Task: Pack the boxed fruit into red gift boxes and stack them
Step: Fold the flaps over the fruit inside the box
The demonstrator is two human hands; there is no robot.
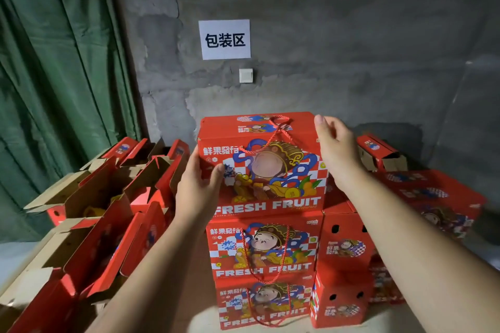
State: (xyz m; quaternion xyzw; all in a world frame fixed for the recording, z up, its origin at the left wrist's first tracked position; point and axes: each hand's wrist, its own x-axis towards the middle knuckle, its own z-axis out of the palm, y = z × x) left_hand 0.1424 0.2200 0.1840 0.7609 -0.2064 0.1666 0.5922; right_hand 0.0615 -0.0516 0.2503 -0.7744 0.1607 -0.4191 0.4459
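At frame centre, the left hand holds the top gift box of a stack; the right hand touches its right edge.

A closed red gift box printed with a cartoon figure and "FRESH FRUIT" sits upright on top of a stack, its red rope handle draped over the front. Two matching closed boxes lie squarely beneath it. To the left, several open red boxes stand with their cardboard flaps raised.
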